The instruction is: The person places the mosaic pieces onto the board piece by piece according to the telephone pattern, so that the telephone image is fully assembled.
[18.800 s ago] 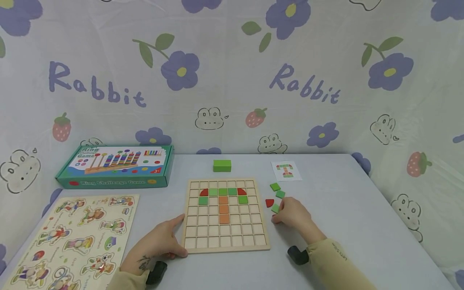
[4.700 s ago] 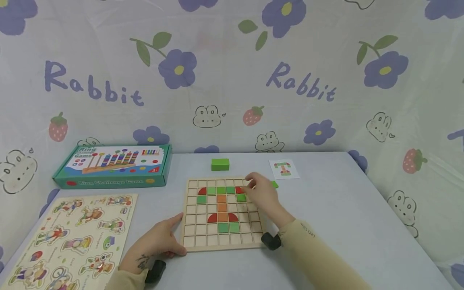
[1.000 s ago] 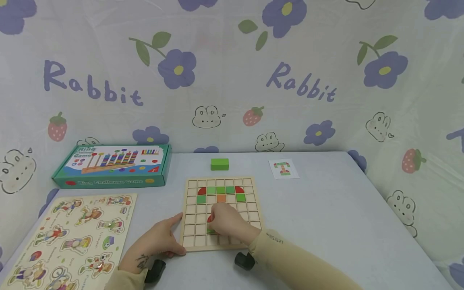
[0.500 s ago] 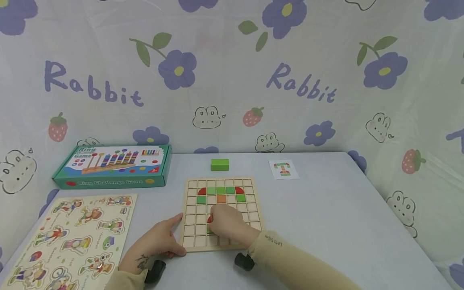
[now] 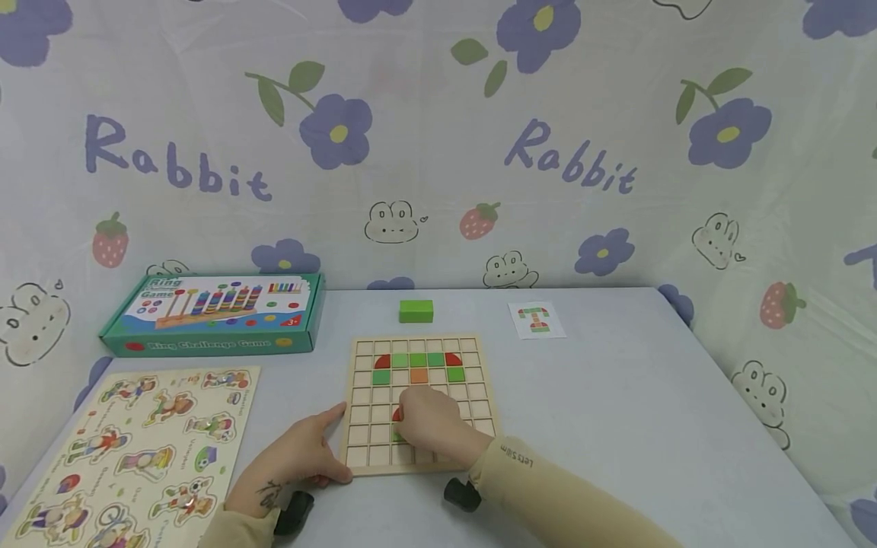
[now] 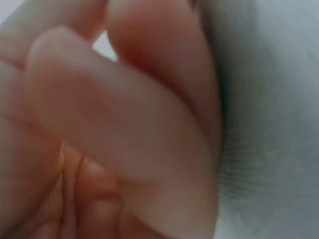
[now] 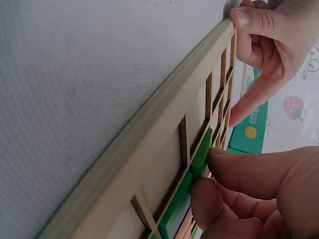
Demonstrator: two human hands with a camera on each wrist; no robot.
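My right hand [image 5: 432, 418] is over the lower middle of a wooden grid board [image 5: 358, 434]. Thumb and forefinger pinch a green square tile [image 7: 202, 152], which stands slightly raised at its cell beside another green tile [image 7: 175, 206]. From the head view this hand covers most of the pieces below the orange tile [image 5: 418, 375]; part of a red quarter-round piece [image 5: 397, 415] shows. Higher up lie a row of green tiles [image 5: 418, 359] and a red corner piece [image 5: 453, 358]. My left hand [image 5: 301, 453] touches the board's left edge with an extended forefinger and its near corner with the thumb.
A pattern card [image 5: 537, 320] lies behind the board to the right, and a green block [image 5: 416, 311] stands behind it. At left are a Ring Challenge Game box [image 5: 212, 316] and a wooden picture puzzle [image 5: 147, 460].
Loose red and green pieces formerly at the board's right are off the table; more pieces sit in the grid. My right hand moved from the upper right to the lower middle, then stayed nearly still.
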